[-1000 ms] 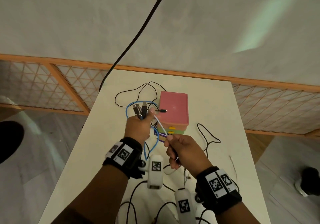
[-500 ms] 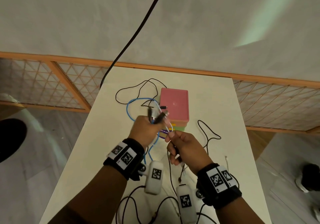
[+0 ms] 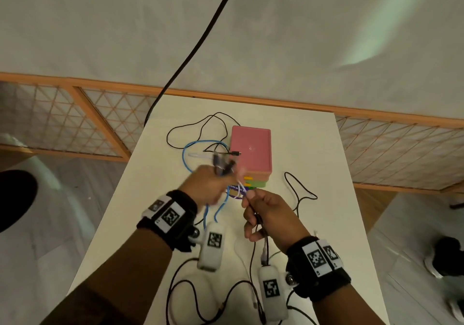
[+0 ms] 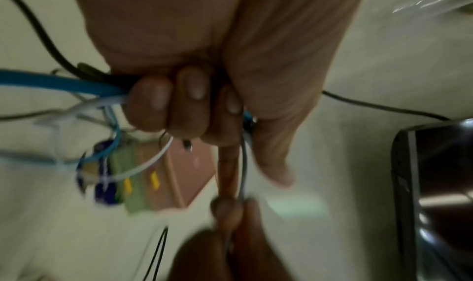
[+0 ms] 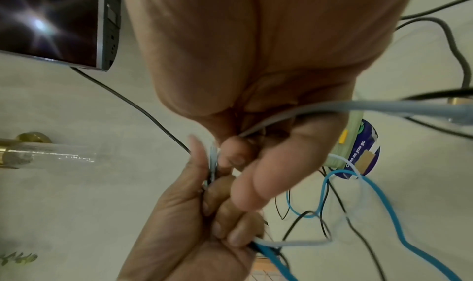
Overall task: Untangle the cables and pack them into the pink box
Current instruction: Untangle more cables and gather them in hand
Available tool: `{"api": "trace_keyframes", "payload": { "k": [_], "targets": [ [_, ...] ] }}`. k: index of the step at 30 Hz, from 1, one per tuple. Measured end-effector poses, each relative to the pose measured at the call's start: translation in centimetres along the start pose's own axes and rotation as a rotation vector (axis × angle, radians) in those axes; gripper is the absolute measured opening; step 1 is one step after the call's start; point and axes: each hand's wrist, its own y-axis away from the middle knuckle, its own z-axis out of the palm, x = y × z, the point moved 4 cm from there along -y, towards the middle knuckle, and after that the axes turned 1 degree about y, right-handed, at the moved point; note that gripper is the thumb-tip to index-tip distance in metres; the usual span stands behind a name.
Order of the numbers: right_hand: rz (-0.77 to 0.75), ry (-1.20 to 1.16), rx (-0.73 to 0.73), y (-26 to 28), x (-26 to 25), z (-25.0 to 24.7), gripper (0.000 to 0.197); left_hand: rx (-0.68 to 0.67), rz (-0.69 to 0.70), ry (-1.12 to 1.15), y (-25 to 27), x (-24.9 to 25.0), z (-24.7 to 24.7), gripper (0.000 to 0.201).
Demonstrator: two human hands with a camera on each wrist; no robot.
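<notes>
Head view: black cable [image 3: 300,191] beside pink box [image 3: 251,149].

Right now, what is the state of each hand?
Left hand: closed, gripping the cable bundle.
Right hand: closed, pinching the white cable.

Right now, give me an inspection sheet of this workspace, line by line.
Surface: white table, cables strewn across it.
Job's things: pink box, lid closed, on top of a green box.
Clutter: round purple label beside the boxes.
Grippers: left hand grips a bundle of cable ends; right hand pinches a white cable.
Cables: blue cable looped through the left hand; black cables loose on the table; none packed.
Surroundings: wooden lattice railing, white wall behind.
</notes>
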Motion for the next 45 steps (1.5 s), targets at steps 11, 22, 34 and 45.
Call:
{"api": "trace_keyframes", "payload": {
  "k": [11, 22, 34, 45],
  "targets": [
    [-0.055, 0.039, 0.002, -0.1, 0.4, 0.7, 0.035, 0.003, 0.056, -0.060, 1.4, 0.4, 1.3, 0.039],
    [-0.224, 0.182, 0.257, -1.7, 0.2, -0.6, 0.020, 0.335, 0.138, -0.062, -0.4, 0.1, -2.2, 0.059],
    [-0.080, 0.240, 0.523, -10.2, -3.0, -2.7, 0.013, 0.248, -0.059, 0.063, 0.0, 0.0, -3.1, 0.051],
    [-0.227, 0.080, 0.158, -10.5, -7.3, 0.7, 0.032, 0.067, -0.039, 0.098, 0.5, -0.3, -2.0, 0.042]
  ]
}}
